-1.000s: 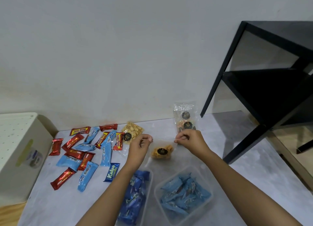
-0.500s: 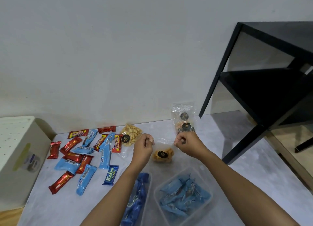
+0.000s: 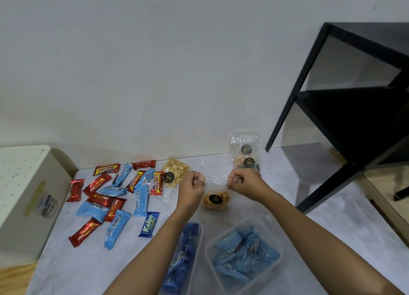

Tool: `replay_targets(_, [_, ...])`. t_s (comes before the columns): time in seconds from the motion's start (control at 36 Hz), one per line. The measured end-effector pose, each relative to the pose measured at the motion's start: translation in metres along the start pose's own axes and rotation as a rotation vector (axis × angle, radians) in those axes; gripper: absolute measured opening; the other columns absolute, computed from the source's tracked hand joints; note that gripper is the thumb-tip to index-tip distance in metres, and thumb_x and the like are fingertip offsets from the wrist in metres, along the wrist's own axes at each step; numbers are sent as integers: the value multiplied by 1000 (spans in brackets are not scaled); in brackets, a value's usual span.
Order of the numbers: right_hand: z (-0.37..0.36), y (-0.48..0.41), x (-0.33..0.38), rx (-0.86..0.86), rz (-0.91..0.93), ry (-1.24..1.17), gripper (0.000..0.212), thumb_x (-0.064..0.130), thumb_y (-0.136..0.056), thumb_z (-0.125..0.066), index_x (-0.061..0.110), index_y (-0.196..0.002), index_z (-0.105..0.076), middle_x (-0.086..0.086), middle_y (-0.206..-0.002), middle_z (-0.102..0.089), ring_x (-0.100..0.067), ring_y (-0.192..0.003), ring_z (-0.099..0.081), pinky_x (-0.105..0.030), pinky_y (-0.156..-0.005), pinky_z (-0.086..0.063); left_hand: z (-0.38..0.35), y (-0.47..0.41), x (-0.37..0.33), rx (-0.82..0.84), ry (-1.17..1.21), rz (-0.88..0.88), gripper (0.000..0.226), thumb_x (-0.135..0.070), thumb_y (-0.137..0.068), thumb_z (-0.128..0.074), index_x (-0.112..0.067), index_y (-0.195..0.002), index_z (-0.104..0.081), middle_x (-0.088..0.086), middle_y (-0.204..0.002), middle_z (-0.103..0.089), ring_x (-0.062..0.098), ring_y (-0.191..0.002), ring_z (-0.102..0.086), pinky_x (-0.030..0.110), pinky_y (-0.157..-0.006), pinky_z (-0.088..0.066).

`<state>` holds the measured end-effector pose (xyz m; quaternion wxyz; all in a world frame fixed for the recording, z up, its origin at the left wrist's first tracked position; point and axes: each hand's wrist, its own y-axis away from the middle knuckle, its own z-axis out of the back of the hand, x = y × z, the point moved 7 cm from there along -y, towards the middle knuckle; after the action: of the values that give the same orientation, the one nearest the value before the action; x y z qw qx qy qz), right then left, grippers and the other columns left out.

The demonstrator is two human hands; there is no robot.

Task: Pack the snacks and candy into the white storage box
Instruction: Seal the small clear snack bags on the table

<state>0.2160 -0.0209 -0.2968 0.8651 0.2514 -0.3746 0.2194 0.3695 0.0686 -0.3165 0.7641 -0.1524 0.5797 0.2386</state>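
Grey mottled tabletop (image 3: 321,239) meets a plain white wall. Left hand (image 3: 191,189) and right hand (image 3: 245,184) each pinch an upper corner of a clear plastic bag of orange-brown snacks with a round black sticker (image 3: 215,200), stretching its top edge between them. The white perforated storage box (image 3: 33,228) sits at the far left, well apart from the bag. Loose red and blue candy bars (image 3: 115,197) lie between. Two clear plastic tubs sit nearest, one with dark blue wrappers (image 3: 200,229), one with light blue wrappers (image 3: 279,259).
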Motion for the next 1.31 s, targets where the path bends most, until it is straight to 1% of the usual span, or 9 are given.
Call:
replay_targets(0.06, [-4,-1,3,19,14,48,9,19,-81,-69,19,-73,-64,7,-67,-57,-10,-66,-54,-23,-61,-46,-1,-1,-1,7,-10,-2,19,2,-90,-44,-12,-83,-53,9,-87,-57,3,-71,-52,2,-58,-39])
replay_targets(0.17, [-8,-7,3,35,36,64,22,20,-79,-71,26,-61,-59,4,-71,-66,-18,-75,-63,-39,-76,-53,-1,-2,0,5,-6,2,25,4,-89,-44,-17,-78,-53,11,-87,-57,6,-70,-51,3,-57,-39])
replay_targets(0.39, [-8,-10,6,39,57,62,15,22,-80,-70,24,-68,-62,7,-73,-63,-10,-68,-57,-32,-69,-51,-2,-3,1,25,18,16,19,0,-91,-45,-14,-82,-53,10,-88,-56,4,-70,-51,3,-57,-41])
replay_targets(0.5, [-10,-12,7,40,58,76,18,22,-80,-69,26,-65,-62,7,-72,-64,-19,-74,-64,-40,-73,-54,-2,-2,-1,28,19,3,25,2,-90,-45,-18,-78,-52,8,-86,-56,3,-69,-51,3,-57,-40])
replay_targets(0.58, [-11,-14,8,42,53,77,26,19,-81,-67,27,-59,-57,5,-70,-62,-15,-68,-64,-43,-72,-54,-2,-1,-1,27,28,6,26,2,-90,-44,-19,-77,-52,7,-85,-57,4,-72,-53,2,-60,-41])
replay_targets(0.81, [-16,-15,16,51,102,87,20,23,-82,-67,29,-64,-60,10,-70,-61,-16,-66,-58,-33,-66,-50,-2,-1,0,34,41,19,23,-2,-91,-46,-19,-78,-53,3,-82,-59,4,-70,-52,5,-59,-41])
replay_targets(0.89, [-17,-18,16,33,99,101,29,19,-81,-66,30,-56,-56,10,-62,-56,-22,-69,-60,-39,-67,-53,-4,0,0,42,47,16,25,-1,-91,-45,-21,-77,-53,3,-81,-59,5,-71,-53,4,-59,-41])
replay_targets(1.11, [-18,-18,18,49,114,115,16,25,-82,-67,28,-67,-61,11,-69,-60,-12,-63,-56,-32,-62,-49,-3,2,5,37,97,41,22,-4,-92,-47,-20,-78,-54,2,-79,-59,8,-73,-55,4,-59,-42])
replay_targets(1.31, [-19,-16,21,19,124,206,28,16,-83,-59,29,-59,-51,13,-56,-49,-3,-56,-43,-28,-61,-40,-11,3,10,98,140,59,12,-7,-92,-50,-8,-84,-59,2,-79,-59,-5,-64,-57,7,-63,-44])
